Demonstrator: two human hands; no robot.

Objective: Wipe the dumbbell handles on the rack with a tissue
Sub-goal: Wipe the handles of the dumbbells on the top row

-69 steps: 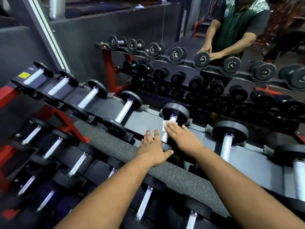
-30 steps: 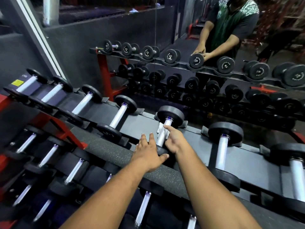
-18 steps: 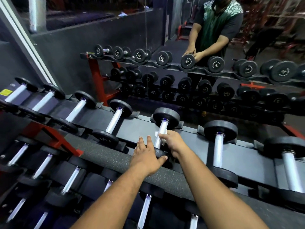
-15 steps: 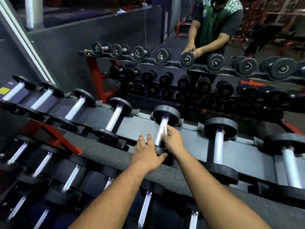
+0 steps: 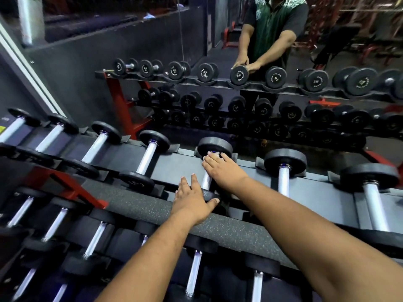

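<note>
R hand point(image 5: 222, 171) lies over far end of handle point(image 5: 206, 182), fingers pressing tissue point(image 5: 206, 157) vs far head point(image 5: 214, 147); curl underneath n/visible. L hand point(image 5: 192, 200) flat, fingers straight, steadying near head point(image 5: 208, 194). Handle axis runs away from me on top rack point(image 5: 183, 159). Room to stroke: back toward me only; neighbour dumbbell point(image 5: 283, 179) well apart.

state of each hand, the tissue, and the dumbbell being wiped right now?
left hand: flat, resting on the near weight head
right hand: fingers over the far end of the handle, pressing the tissue
tissue: mostly hidden under the fingers
dumbbell: lying in its rack cradle
</note>
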